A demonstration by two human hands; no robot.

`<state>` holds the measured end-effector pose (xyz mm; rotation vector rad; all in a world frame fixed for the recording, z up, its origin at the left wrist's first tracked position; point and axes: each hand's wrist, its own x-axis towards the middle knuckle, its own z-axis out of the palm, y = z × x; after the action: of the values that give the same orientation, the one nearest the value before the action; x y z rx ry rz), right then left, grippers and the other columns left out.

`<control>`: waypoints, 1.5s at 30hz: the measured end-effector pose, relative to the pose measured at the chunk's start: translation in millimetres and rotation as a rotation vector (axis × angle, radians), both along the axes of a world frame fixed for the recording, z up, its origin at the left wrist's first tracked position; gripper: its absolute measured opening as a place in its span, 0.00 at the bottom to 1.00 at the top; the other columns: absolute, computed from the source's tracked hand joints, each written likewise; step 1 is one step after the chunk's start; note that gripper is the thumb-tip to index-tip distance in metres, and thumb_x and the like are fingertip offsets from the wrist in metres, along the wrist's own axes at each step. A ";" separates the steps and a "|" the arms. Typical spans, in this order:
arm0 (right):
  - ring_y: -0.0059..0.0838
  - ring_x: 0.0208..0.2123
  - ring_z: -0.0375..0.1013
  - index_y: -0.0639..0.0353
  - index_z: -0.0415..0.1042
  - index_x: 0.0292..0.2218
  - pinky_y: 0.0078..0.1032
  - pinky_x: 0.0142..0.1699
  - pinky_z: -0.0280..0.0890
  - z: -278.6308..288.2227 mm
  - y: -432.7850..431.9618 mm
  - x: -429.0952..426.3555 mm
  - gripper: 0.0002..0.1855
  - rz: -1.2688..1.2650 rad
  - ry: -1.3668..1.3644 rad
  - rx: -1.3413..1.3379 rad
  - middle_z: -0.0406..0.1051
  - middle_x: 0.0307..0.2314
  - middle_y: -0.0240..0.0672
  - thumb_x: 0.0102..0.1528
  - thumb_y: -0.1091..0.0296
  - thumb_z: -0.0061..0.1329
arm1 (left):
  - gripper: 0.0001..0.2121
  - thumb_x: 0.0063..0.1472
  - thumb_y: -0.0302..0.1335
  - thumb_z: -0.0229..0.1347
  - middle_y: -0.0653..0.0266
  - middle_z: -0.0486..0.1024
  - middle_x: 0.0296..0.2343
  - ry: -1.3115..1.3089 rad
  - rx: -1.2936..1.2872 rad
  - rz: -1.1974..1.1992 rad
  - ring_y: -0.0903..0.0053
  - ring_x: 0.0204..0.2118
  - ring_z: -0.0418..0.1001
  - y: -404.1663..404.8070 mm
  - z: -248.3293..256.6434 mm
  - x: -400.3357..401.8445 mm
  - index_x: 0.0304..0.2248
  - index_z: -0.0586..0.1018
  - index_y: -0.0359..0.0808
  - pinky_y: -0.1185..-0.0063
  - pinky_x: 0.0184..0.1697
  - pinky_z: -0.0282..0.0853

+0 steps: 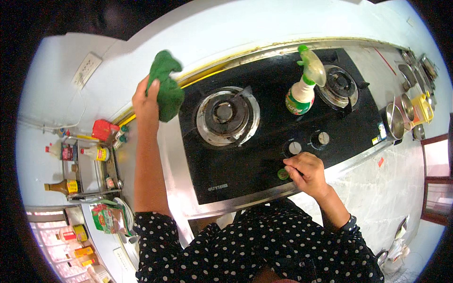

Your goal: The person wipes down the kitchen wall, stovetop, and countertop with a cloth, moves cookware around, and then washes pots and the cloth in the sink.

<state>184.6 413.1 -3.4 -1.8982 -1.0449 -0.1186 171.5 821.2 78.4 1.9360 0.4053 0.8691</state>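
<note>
My left hand (147,99) grips a bunched green cloth (166,88) near the wall, beyond the left edge of the black gas hob (226,169). The cloth hangs from between my thumb and fingers. Over the front edge of the hob, my right hand (306,173) has its fingers curled; whether something small is in them I cannot tell. Just left of it is a small round green sticker (282,173), and two control knobs (294,147) are beyond it. A spray bottle (300,92) with a green and clear trigger head stands between the left burner (224,113) and the right burner (339,85).
Sauce bottles (67,186) and a red packet (102,130) occupy a rack and counter at the left. A metal pot (394,122) and a yellow jug (421,109) stand past the hob's right end. The white wall (226,39) rises behind, with a socket strip (86,70).
</note>
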 end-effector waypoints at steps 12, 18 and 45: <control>0.36 0.21 0.69 0.64 0.73 0.26 0.30 0.28 0.64 -31.3 -46.7 -5.7 0.04 0.057 0.090 0.041 0.73 0.24 0.37 0.45 0.74 0.48 | 0.24 0.54 0.43 0.53 0.55 0.68 0.46 0.453 1.068 -0.670 0.63 0.51 0.63 -131.0 -158.8 290.2 0.49 0.70 0.43 0.70 0.55 0.56; 0.37 0.23 0.71 0.63 0.73 0.26 0.29 0.30 0.66 -38.1 -68.3 -0.6 0.03 -0.055 0.167 -0.013 0.74 0.25 0.37 0.45 0.76 0.49 | 0.16 0.56 0.34 0.53 0.58 0.67 0.42 0.575 0.936 -0.659 0.57 0.48 0.66 -156.0 -135.1 289.2 0.46 0.73 0.46 0.60 0.44 0.66; 0.41 0.38 0.69 0.56 0.71 0.33 0.37 0.40 0.62 -67.3 -112.5 72.8 0.16 -0.680 -0.209 -0.049 0.68 0.34 0.38 0.39 0.73 0.55 | 0.17 0.55 0.34 0.55 0.51 0.68 0.46 0.500 0.865 -0.769 0.56 0.49 0.65 -184.2 -127.8 341.0 0.44 0.74 0.38 0.69 0.52 0.61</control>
<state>257.5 300.5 -70.7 -2.2506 -0.4913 -0.6957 512.5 637.0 -49.4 2.7912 -0.5286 -0.0020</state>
